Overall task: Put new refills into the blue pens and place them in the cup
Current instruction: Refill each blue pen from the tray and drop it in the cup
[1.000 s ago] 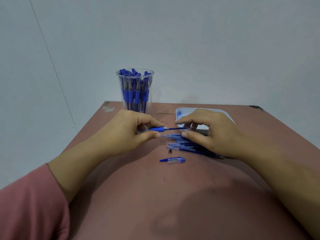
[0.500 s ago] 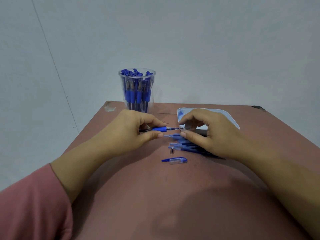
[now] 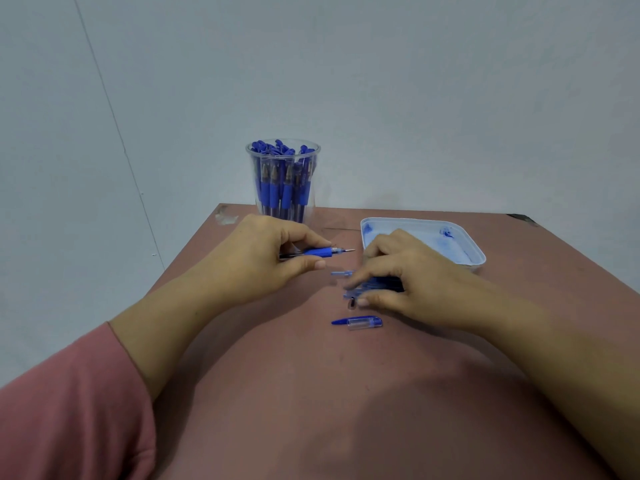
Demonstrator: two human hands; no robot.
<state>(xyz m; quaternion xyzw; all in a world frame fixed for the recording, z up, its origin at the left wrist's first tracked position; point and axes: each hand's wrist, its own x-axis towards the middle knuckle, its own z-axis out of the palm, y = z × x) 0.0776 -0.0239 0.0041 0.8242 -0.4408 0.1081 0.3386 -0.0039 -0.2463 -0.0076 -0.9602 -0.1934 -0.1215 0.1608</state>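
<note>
We find the left grip (image 3: 263,258) pinching the blue pen (image 3: 320,252) level near the cup (image 3: 283,188), presumably steadying it for the nose piece (image 3: 352,303); the right grip (image 3: 412,282) curls over the parts pile (image 3: 384,285), hold indeterminable

The right hand (image 3: 412,282) covers most of the blurred pile of pen parts (image 3: 377,284); whether it grips any is unclear. The pen (image 3: 320,252) hides its rear end inside the left hand (image 3: 263,261).

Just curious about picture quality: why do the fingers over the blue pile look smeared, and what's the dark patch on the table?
Head view: right hand and refills beneath are motion-blurred; left hand and cup are sharp. Head view: the patch is a soft shadow on the table.
</note>
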